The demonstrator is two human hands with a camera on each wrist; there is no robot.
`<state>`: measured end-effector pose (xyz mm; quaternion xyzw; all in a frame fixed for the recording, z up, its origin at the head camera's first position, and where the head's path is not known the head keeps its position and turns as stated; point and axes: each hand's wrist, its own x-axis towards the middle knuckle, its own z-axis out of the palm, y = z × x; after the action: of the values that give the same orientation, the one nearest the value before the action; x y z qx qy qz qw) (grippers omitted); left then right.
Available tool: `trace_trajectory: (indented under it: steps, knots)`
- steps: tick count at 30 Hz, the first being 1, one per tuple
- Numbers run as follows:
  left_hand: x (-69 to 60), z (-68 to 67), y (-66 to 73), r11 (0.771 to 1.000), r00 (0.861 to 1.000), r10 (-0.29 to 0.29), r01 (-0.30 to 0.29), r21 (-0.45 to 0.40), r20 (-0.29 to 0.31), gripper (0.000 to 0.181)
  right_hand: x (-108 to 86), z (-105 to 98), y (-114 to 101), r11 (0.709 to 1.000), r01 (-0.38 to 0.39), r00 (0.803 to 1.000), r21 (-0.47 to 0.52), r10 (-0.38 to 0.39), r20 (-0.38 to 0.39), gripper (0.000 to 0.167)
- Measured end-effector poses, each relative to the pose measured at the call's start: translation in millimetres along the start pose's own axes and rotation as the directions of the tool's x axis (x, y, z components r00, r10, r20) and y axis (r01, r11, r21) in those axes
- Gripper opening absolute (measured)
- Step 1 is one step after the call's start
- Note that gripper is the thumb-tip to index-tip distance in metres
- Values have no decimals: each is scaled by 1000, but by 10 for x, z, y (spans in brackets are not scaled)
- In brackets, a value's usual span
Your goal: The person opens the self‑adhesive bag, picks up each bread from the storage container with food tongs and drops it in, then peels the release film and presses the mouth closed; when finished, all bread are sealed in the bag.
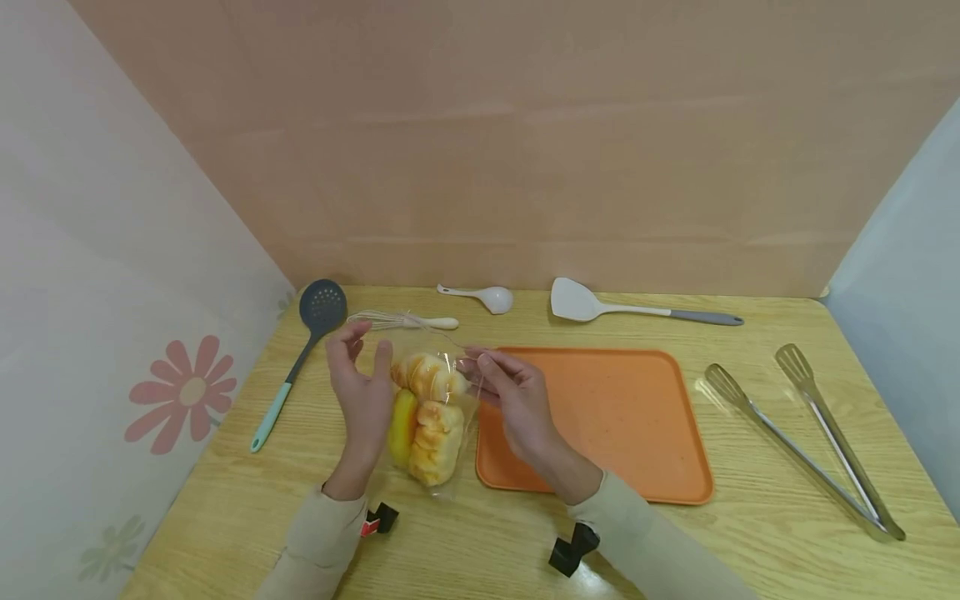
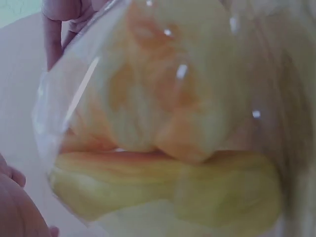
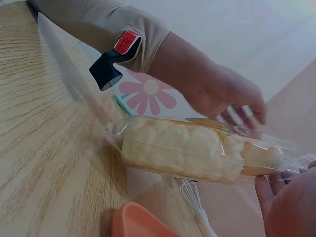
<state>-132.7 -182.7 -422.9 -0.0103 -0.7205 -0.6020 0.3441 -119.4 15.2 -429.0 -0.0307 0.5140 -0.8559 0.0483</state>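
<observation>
A clear plastic bag (image 1: 456, 442) holds several bread pieces: browned bread rolls (image 1: 435, 442) and a long yellow piece (image 1: 402, 427). My right hand (image 1: 525, 404) pinches the bag's upper end between thumb and fingers. In the right wrist view the bag hangs from this hand (image 3: 291, 205), held above the table. Beside the bag's left side, my left hand (image 1: 362, 408) has its thumb and fingers spread apart, with nothing gripped. A thin pale strand runs above the bag toward the right hand. In the left wrist view the bagged bread (image 2: 148, 94) fills most of the picture.
Right of the bag lies an orange tray (image 1: 600, 417). Metal tongs (image 1: 825, 450) lie at the far right. Along the back are a whisk (image 1: 435, 322), a white ladle (image 1: 495, 299) and a white spatula (image 1: 577, 300). A dark skimmer (image 1: 322, 307) lies at the left.
</observation>
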Motion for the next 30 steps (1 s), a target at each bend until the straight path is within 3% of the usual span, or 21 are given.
trace_trajectory:
  steps: [2, 3, 4, 6, 8, 10, 12, 15, 23, 30]
  knots:
    - [-4, 20, 55, 985, 986, 157, -160, 65, 50, 20, 1, -5, 0, 1000, -5, 1000, -4, 5, 1, 29]
    - [-6, 32, 86, 967, 968, 233, -240, 79, 88, 17, 1, -6, -1, 1000, -7, 1000, -8, 7, 2, 29]
    - [-6, 46, 120, 942, 941, 311, -324, 91, 135, 14, 3, -13, 2, 1000, -8, 1000, -9, 8, 6, 29]
    - [-10, 79, 193, 885, 868, 436, -462, 64, 237, 9, 4, -21, 2, 1000, -8, 1000, -18, 8, 10, 29]
    - [-16, 113, 259, 830, 790, 521, -557, 22, 324, 9, 2, -27, -1, 1000, -10, 1000, -21, 11, 13, 29]
    - [-23, 144, 313, 787, 721, 571, -617, -10, 393, 10, 0, -33, 0, 1000, -9, 1000, -16, 9, 14, 27]
    - [-31, 167, 346, 764, 684, 587, -645, -18, 434, 12, 0, -35, -1, 1000, -9, 1000, -8, 9, 18, 23]
    - [-38, 182, 358, 738, 657, 585, -674, 22, 476, 13, -3, -40, 0, 1000, 2, 999, 0, -2, 41, 22]
    - [-44, 203, 328, 687, 636, 562, -715, 130, 529, 22, -33, -46, -32, 995, 81, 986, -62, -70, 151, 28]
    - [-43, 209, 328, 626, 598, 584, -762, 164, 550, 21, -38, -77, -29, 979, 165, 964, -116, -135, 231, 29]
